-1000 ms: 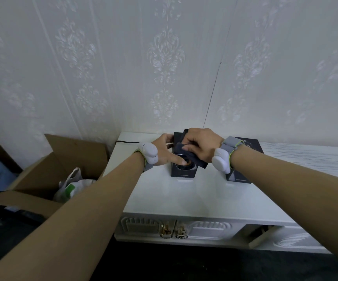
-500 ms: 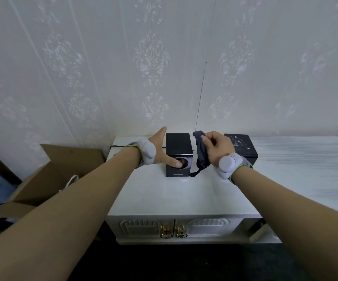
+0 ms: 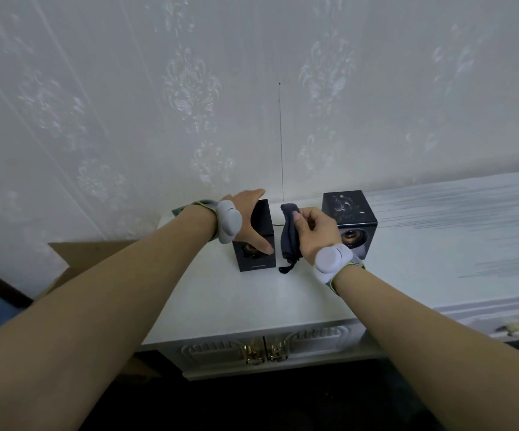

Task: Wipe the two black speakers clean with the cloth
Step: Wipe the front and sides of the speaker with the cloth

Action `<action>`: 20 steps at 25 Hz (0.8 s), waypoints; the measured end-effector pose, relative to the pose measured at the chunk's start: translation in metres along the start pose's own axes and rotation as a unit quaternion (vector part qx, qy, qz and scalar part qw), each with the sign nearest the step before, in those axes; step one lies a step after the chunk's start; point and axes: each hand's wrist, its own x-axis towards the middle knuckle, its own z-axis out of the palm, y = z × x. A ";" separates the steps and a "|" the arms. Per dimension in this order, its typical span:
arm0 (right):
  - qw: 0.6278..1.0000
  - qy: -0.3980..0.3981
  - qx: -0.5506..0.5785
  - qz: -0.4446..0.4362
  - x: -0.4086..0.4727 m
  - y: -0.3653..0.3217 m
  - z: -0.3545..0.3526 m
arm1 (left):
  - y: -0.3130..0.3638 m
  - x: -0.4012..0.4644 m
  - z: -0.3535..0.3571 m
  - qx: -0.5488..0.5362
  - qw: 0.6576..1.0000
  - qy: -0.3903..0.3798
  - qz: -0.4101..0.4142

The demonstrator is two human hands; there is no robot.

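White cabinet (image 3: 252,306): left hand (image 3: 248,222) hides left speaker (image 3: 262,258) front; right hand (image 3: 317,233) grips cloth (image 3: 289,237).

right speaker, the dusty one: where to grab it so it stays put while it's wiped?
Probably grip the right speaker across its two flat side walls, coming from above and its left, as the left hand now braces the left speaker. It is an upright box; that leaves the dusty top and cone free for the cloth in the right hand.

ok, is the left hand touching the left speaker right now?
Touching. The head view shows the left hand spread over the left speaker, thumb lying across its front by the driver cone, with no gap visible.
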 end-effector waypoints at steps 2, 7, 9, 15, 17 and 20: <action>1.000 -0.001 0.008 0.006 -0.001 0.002 0.001 | 0.003 0.004 0.003 0.000 1.000 0.002 -0.007; 1.000 -0.008 0.021 0.020 0.001 0.009 0.004 | -0.002 0.010 0.007 -0.025 0.999 0.032 0.019; 0.999 -0.016 0.022 0.026 0.004 0.013 0.006 | -0.011 0.008 0.009 -0.042 0.998 0.038 0.020; 0.998 -0.032 0.030 0.055 0.014 0.023 0.024 | -0.040 0.003 0.016 -0.074 0.995 0.064 0.018; 0.997 -0.046 0.018 0.064 0.017 0.026 0.035 | -0.044 0.003 0.017 -0.071 0.995 0.069 0.022; 0.995 -0.070 0.010 0.066 0.020 0.026 0.051 | -0.048 0.001 0.020 -0.080 0.993 0.090 0.019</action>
